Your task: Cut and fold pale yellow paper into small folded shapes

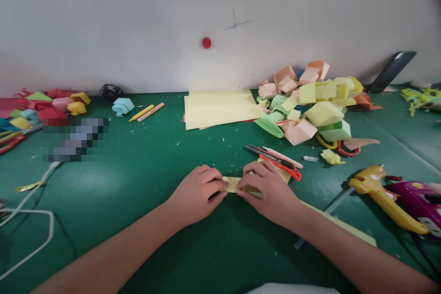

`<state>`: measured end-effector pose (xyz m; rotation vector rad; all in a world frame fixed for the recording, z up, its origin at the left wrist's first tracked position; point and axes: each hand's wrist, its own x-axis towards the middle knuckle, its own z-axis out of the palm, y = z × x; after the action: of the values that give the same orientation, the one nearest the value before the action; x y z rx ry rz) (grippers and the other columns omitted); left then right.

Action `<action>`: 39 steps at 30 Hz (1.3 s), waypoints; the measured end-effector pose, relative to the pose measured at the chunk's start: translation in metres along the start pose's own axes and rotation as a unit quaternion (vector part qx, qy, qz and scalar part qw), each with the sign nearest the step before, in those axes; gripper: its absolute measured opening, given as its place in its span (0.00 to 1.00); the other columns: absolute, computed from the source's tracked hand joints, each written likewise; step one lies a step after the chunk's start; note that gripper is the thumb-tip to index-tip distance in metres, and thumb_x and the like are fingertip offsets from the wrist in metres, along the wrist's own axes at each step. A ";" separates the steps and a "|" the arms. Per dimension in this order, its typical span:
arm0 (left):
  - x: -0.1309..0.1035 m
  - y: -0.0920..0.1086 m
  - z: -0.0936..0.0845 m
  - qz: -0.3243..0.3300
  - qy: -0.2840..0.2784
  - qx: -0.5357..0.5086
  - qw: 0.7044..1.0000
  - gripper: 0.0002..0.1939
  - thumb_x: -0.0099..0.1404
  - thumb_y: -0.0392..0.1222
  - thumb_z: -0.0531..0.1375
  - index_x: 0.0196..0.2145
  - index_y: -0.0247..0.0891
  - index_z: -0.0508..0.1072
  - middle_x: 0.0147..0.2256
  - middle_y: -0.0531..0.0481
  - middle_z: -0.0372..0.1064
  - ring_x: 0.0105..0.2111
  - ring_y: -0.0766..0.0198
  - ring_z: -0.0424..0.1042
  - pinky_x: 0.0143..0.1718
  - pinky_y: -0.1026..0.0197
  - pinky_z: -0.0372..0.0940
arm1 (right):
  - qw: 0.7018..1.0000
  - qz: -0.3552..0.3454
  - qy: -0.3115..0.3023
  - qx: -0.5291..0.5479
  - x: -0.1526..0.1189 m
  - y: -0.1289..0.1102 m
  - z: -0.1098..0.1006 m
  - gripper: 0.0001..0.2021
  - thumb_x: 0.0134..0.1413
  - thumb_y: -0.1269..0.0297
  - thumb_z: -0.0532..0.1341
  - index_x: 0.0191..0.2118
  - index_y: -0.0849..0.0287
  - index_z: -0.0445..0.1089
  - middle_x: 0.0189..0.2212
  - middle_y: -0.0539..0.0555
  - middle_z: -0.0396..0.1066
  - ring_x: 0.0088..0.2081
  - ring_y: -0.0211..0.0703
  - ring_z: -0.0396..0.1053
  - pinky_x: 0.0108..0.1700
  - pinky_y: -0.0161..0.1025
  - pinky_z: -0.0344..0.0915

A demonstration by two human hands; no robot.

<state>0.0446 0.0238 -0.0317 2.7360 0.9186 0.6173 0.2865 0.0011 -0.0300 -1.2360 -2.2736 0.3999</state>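
Note:
A small strip of pale yellow paper (232,184) lies low over the green table between my two hands. My left hand (200,190) pinches its left end between thumb and fingers. At the other end, my right hand (270,190) pinches it too, its fingers curled and partly hiding the paper. Just beyond my right hand rests a black and orange utility knife (275,161), with a pale pen-like stick (282,156) alongside it. Another piece of yellow paper (285,174) shows under the knife, beside my right hand.
Yellow paper sheets (220,109) lie against the wall. Folded paper pieces (324,112) pile up at back right, more (51,105) at back left. A yellow glue gun (389,200) and its glue stick (324,216) lie right. A white cable (51,225) runs along the left.

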 end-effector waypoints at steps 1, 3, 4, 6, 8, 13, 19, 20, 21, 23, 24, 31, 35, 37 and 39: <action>0.000 0.001 0.000 0.005 0.001 0.014 1.000 0.09 0.72 0.39 0.57 0.40 0.39 0.77 0.38 0.47 0.73 0.38 0.60 0.69 0.43 0.54 0.65 | 1.000 -0.009 0.004 -0.009 -0.001 0.001 0.000 0.02 0.60 0.67 0.65 0.37 0.53 0.75 0.42 0.55 0.71 0.43 0.49 0.64 0.47 0.49 0.63; -0.001 0.005 -0.002 0.017 0.001 0.057 0.998 0.10 0.73 0.39 0.56 0.40 0.38 0.77 0.39 0.46 0.73 0.38 0.59 0.69 0.41 0.54 0.64 | 0.999 -0.033 0.009 -0.029 -0.003 0.001 0.000 0.04 0.62 0.66 0.64 0.36 0.52 0.77 0.42 0.55 0.72 0.43 0.49 0.64 0.47 0.49 0.63; -0.002 0.008 -0.002 0.024 0.000 0.085 0.996 0.10 0.74 0.39 0.55 0.40 0.37 0.77 0.39 0.46 0.73 0.38 0.58 0.70 0.40 0.53 0.64 | 0.998 -0.045 0.012 -0.040 -0.004 0.001 -0.001 0.05 0.63 0.66 0.63 0.36 0.52 0.77 0.41 0.55 0.72 0.43 0.49 0.64 0.47 0.48 0.63; -0.004 0.017 -0.003 0.036 -0.002 0.143 0.989 0.11 0.75 0.37 0.53 0.42 0.35 0.76 0.39 0.45 0.74 0.39 0.57 0.70 0.39 0.52 0.64 | 0.996 -0.062 0.016 -0.062 -0.006 0.001 -0.001 0.07 0.65 0.66 0.61 0.36 0.52 0.77 0.41 0.54 0.74 0.43 0.49 0.65 0.47 0.48 0.63; -0.007 0.027 -0.003 0.039 -0.003 0.185 0.982 0.12 0.75 0.33 0.52 0.45 0.32 0.75 0.42 0.43 0.74 0.41 0.54 0.70 0.39 0.51 0.64 | 0.994 -0.067 0.018 -0.079 -0.008 0.000 -0.002 0.07 0.66 0.65 0.61 0.38 0.52 0.78 0.40 0.54 0.75 0.42 0.48 0.66 0.46 0.47 0.63; -0.013 0.044 0.000 0.049 -0.017 0.172 0.984 0.14 0.74 0.31 0.51 0.51 0.29 0.72 0.45 0.41 0.74 0.41 0.54 0.71 0.40 0.50 0.65 | 0.993 -0.062 -0.004 -0.104 -0.009 -0.002 -0.004 0.08 0.67 0.64 0.60 0.41 0.51 0.78 0.39 0.53 0.76 0.40 0.47 0.69 0.44 0.47 0.61; -0.011 0.049 -0.003 -0.007 -0.059 0.133 0.989 0.14 0.74 0.35 0.51 0.52 0.32 0.72 0.44 0.43 0.74 0.40 0.53 0.71 0.39 0.49 0.64 | 0.989 -0.060 -0.025 -0.131 -0.010 -0.006 -0.011 0.09 0.68 0.64 0.59 0.43 0.50 0.78 0.41 0.52 0.76 0.40 0.48 0.70 0.43 0.47 0.60; -0.011 0.050 -0.004 -0.013 -0.064 0.133 0.989 0.14 0.73 0.35 0.52 0.52 0.32 0.72 0.44 0.43 0.74 0.40 0.53 0.71 0.39 0.49 0.63 | 0.989 -0.058 -0.028 -0.134 -0.010 -0.007 -0.012 0.09 0.68 0.64 0.59 0.44 0.50 0.78 0.41 0.52 0.76 0.40 0.48 0.70 0.43 0.48 0.60; -0.010 0.051 -0.005 -0.018 -0.068 0.132 0.989 0.14 0.72 0.35 0.53 0.52 0.32 0.72 0.44 0.43 0.74 0.40 0.53 0.71 0.39 0.48 0.62 | 0.989 -0.055 -0.031 -0.134 -0.011 -0.008 -0.012 0.09 0.67 0.64 0.59 0.45 0.51 0.77 0.41 0.53 0.76 0.40 0.49 0.70 0.44 0.48 0.60; -0.009 0.052 -0.008 -0.025 -0.076 0.126 0.989 0.15 0.72 0.36 0.53 0.52 0.32 0.72 0.44 0.43 0.73 0.40 0.52 0.70 0.39 0.48 0.60 | 0.991 -0.046 -0.038 -0.121 -0.012 -0.010 -0.013 0.09 0.67 0.66 0.58 0.45 0.51 0.77 0.41 0.54 0.76 0.41 0.49 0.70 0.44 0.48 0.60; -0.009 0.052 -0.009 -0.026 -0.079 0.119 0.989 0.14 0.72 0.36 0.53 0.52 0.33 0.72 0.44 0.43 0.73 0.40 0.53 0.70 0.40 0.48 0.59 | 0.993 -0.039 -0.043 -0.105 -0.012 -0.010 -0.012 0.10 0.67 0.67 0.58 0.45 0.52 0.76 0.41 0.54 0.76 0.41 0.48 0.70 0.44 0.47 0.61; -0.008 0.042 -0.016 -0.046 -0.113 0.040 0.992 0.14 0.73 0.36 0.51 0.51 0.37 0.73 0.46 0.45 0.70 0.43 0.55 0.68 0.44 0.48 0.55 | 0.996 0.074 -0.042 -0.022 -0.008 -0.009 -0.006 0.03 0.62 0.70 0.60 0.40 0.56 0.70 0.32 0.52 0.74 0.35 0.46 0.70 0.39 0.42 0.61; -0.007 0.032 -0.017 -0.048 -0.109 -0.006 0.993 0.16 0.72 0.34 0.52 0.52 0.41 0.74 0.46 0.46 0.69 0.44 0.55 0.67 0.46 0.49 0.54 | 0.989 0.137 -0.051 -0.013 -0.005 -0.011 -0.007 0.04 0.62 0.64 0.60 0.36 0.55 0.70 0.24 0.49 0.70 0.31 0.44 0.68 0.36 0.41 0.58; -0.007 0.029 -0.016 -0.058 -0.101 -0.029 0.993 0.15 0.72 0.34 0.53 0.50 0.42 0.76 0.44 0.46 0.69 0.43 0.56 0.67 0.46 0.50 0.54 | 0.984 0.168 -0.062 -0.001 -0.002 -0.011 -0.009 0.04 0.62 0.62 0.60 0.40 0.54 0.71 0.23 0.47 0.69 0.30 0.44 0.68 0.34 0.40 0.58; -0.006 0.027 -0.016 -0.067 -0.095 -0.051 0.992 0.15 0.72 0.35 0.53 0.48 0.43 0.77 0.41 0.47 0.69 0.42 0.57 0.66 0.45 0.51 0.53 | 0.979 0.188 -0.080 0.013 0.001 -0.009 -0.012 0.08 0.61 0.61 0.61 0.45 0.53 0.72 0.23 0.47 0.69 0.29 0.44 0.67 0.32 0.39 0.56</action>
<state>0.0477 0.0002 -0.0113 2.5635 0.9866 0.3619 0.2864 -0.0033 -0.0158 -1.6784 -2.1497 0.6846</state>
